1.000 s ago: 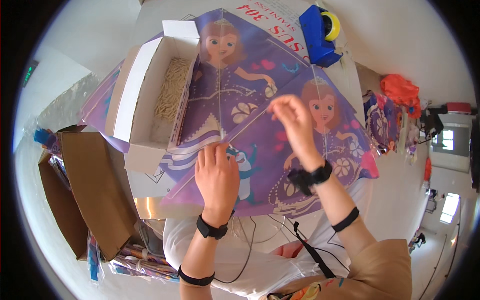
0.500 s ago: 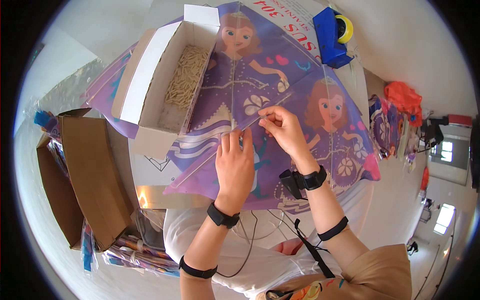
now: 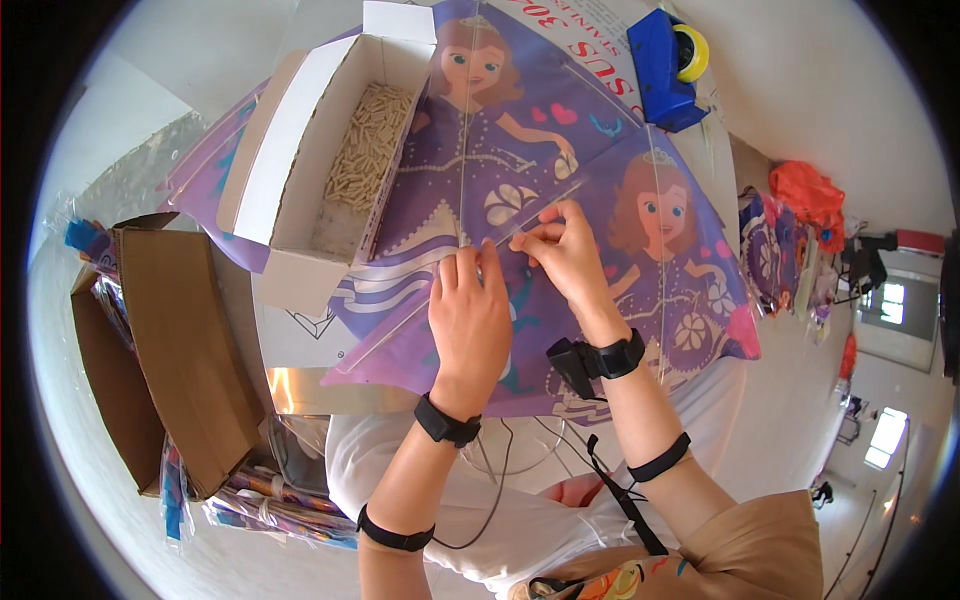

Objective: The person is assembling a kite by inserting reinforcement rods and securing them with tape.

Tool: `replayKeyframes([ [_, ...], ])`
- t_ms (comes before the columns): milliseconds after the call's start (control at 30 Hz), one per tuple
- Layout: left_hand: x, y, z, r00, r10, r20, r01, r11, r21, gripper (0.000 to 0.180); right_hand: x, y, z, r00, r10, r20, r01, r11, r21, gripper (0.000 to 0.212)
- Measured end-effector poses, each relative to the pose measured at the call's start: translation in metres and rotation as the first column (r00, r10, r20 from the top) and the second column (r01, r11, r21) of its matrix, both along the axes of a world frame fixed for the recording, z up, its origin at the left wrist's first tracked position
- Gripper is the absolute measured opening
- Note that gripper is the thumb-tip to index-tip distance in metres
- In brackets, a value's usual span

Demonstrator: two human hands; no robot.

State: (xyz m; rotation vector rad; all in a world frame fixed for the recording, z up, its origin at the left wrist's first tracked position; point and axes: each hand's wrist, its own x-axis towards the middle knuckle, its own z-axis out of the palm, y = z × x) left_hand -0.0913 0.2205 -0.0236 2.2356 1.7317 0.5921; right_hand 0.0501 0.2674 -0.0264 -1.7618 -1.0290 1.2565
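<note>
Purple kites (image 3: pixel 560 330) printed with a cartoon princess lie overlapped on the table in front of me. My left hand (image 3: pixel 468 320) rests on the near kite, fingers stretched forward, their tips at its slanting seam. Thumb and forefinger of my right hand (image 3: pixel 568 262) are pinched at that same seam, just right of the left fingertips. A thin pale rod (image 3: pixel 552 205) runs along the seam past my right fingers. Whatever small part lies inside the pinch is hidden. An open white carton (image 3: pixel 310 150) sits on the kites at the left, holding many short beige pegs (image 3: pixel 368 145).
A blue tape dispenser (image 3: pixel 662 85) with a yellow roll stands at the far right of the table. Left of the table is an open brown cardboard box (image 3: pixel 190 350), with wrapped bundles (image 3: pixel 285 510) below it. More kites (image 3: pixel 765 250) and a red bag (image 3: pixel 805 200) lie at right.
My right fingertips have shifted slightly left and down along the seam, and the right hand has turned a little. My left hand stays nearly in place.
</note>
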Motion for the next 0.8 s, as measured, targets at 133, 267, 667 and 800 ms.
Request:
replayKeyframes([
  [133,0.0,0.001,-0.001,1.0,0.009,-0.022,-0.009,1.0,0.015,0.049,0.003,0.002,-0.001,1.0,0.02,0.015,-0.02,1.0,-0.021,0.039],
  [267,0.001,0.003,-0.001,1.0,0.007,-0.018,-0.007,1.0,0.012,0.049,0.004,0.003,-0.001,0.999,0.02,0.029,-0.019,0.999,-0.034,0.036],
  [667,0.006,0.013,0.006,0.997,-0.019,-0.074,0.019,1.0,-0.005,0.048,0.001,0.008,0.001,0.997,0.017,0.074,-0.012,0.997,-0.071,0.032],
  [800,0.012,0.017,0.005,0.987,0.003,-0.162,0.002,1.0,0.031,0.045,0.002,0.011,0.003,0.994,0.041,0.102,-0.032,0.996,-0.089,0.03],
])
